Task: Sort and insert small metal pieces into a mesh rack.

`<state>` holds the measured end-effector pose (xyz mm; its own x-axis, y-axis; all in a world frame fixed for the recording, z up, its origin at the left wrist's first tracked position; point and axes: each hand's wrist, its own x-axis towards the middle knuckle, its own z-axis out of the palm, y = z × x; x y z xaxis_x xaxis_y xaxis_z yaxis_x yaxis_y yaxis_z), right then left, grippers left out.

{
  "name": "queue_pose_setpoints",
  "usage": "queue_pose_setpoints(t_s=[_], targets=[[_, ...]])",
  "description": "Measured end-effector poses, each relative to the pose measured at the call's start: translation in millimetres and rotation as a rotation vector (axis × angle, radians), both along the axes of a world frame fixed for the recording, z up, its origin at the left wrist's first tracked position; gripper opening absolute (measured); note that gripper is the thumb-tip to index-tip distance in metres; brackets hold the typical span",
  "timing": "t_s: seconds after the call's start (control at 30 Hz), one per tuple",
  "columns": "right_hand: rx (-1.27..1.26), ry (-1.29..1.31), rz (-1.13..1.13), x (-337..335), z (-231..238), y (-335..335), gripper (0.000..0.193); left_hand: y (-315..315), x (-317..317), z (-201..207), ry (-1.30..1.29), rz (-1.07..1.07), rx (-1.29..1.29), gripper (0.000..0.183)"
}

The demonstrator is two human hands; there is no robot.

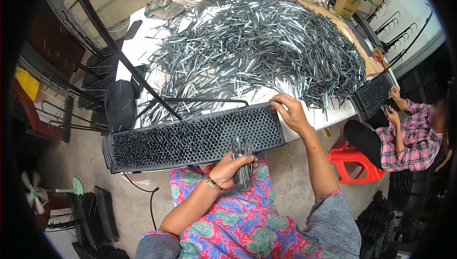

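A long black tray (pixel 200 137) full of round holes lies tilted across my lap and against the table edge. Dark pieces fill its holes on the left side; toward the right end the holes look open. My left hand (pixel 233 167) is closed around a bundle of thin dark strips (pixel 243 183), just below the tray's front edge. At the tray's far right corner, my right hand (pixel 290 114) has its thumb and forefinger bent down close to the holes. Whatever is between those fingertips is too small to make out.
A big heap of loose strips (pixel 266 40) covers the white table (pixel 131 59). A black pole (pixel 119 54) slants over the tray's left. To the right, a co-worker in a checked shirt (pixel 409 140) handles another tray (pixel 373 92) by a red stool (pixel 350 164).
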<state>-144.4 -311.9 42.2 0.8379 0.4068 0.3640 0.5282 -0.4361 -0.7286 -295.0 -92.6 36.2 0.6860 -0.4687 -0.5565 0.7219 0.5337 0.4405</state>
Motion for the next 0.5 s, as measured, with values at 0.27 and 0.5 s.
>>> queue_pose_setpoints(t_s=[0.27, 0.5], targets=[[-0.082, -0.03, 0.026, -0.3, 8.3, 0.1, 0.012, 4.6, -1.0, -2.7, 0.031, -0.003, -0.055, 0.023], [-0.073, -0.072, -0.03, -3.6, 5.3, 3.0, 0.011, 7.5, 0.5, -11.7, 0.023, 0.003, -0.044, 0.025]])
